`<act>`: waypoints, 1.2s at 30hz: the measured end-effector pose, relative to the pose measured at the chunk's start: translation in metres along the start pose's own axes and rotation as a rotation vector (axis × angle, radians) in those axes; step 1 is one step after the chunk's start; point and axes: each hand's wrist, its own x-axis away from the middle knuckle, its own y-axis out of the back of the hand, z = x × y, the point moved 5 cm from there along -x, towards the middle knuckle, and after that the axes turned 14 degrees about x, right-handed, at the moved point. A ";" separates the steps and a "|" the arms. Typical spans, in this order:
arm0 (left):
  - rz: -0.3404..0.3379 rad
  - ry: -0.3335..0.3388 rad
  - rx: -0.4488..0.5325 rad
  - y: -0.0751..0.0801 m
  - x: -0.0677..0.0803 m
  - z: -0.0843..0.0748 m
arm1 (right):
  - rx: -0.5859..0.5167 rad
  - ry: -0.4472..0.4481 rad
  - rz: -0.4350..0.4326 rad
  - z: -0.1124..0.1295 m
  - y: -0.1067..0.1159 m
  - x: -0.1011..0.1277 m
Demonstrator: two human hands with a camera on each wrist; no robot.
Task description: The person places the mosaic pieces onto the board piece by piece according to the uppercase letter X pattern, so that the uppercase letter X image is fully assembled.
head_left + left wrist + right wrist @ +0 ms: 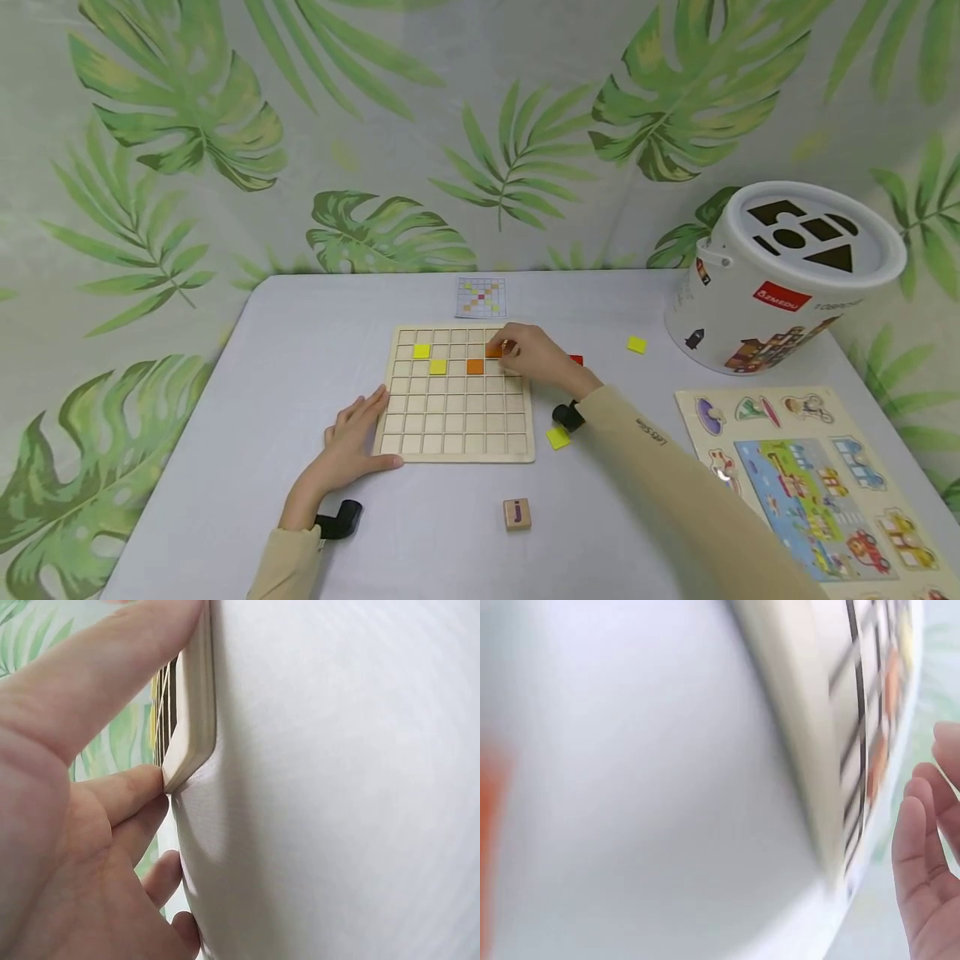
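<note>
Head view gives me the whole table (300,350), white-topped, with a white shape-sorter bucket (780,279) standing at its far right corner and a vehicle puzzle board (817,483) lying along the right edge, nearer me. Near the middle of the table sits the wooden grid board (457,408), and a small pattern card (481,297) lies just beyond its far edge.

My left hand (352,442) lies flat on the table at the board's near left corner, fingers straight and pressed against the frame; the left wrist view shows a fingertip touching that rounded corner. It holds nothing.

My right hand (528,354) reaches over the board's far right part, fingers curled down onto an orange tile (492,351) in the second row from the far edge. I see the fingertips meeting the tile, but I cannot tell whether they pinch it or only press on it. The right wrist view is blurred and shows loosely bent fingers beside the board.

Another orange tile (475,366) sits one row nearer, and two yellow tiles (429,358) lie left of it on the board. Loose on the table are a yellow tile (637,344) toward the bucket, another yellow one (557,437) off the board's near right corner, a red tile (576,360) just past my right hand, and a wooden letter block (517,513) near the front edge.
</note>
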 end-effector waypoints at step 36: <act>-0.004 -0.008 -0.021 0.000 0.000 -0.002 | 0.004 -0.145 -0.074 -0.084 0.031 0.063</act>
